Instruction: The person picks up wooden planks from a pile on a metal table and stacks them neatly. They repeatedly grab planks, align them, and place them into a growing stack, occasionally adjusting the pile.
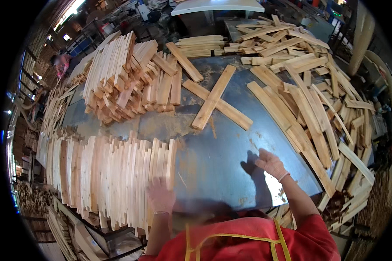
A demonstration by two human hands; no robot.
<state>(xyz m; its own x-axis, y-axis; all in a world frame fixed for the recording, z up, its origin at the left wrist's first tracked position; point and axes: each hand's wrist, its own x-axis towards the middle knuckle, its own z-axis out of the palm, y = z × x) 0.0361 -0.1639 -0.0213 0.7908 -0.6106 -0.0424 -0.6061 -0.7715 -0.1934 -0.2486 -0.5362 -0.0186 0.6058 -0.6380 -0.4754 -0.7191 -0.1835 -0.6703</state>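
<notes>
My left hand (161, 195), in a pale glove, lies against the right end of a long row of wooden slats (117, 174) standing on edge side by side. Its fingers are stretched out and somewhat blurred, not wrapped round any slat. Over bare metal tabletop (222, 165), my right hand (272, 164), also gloved, hovers with nothing in it and its fingers apart; its shadow falls to the left. Farther off, two loose boards (213, 98) lie crossed, one on top of the other.
A high stack of slats (113, 74) stands at the far left of the table. Along the right, a large jumbled heap of boards (305, 104) spills past the edge. Behind are a white table (217, 6) and, at far left, another person (62, 64). A ribbed hose (362, 41) hangs at right.
</notes>
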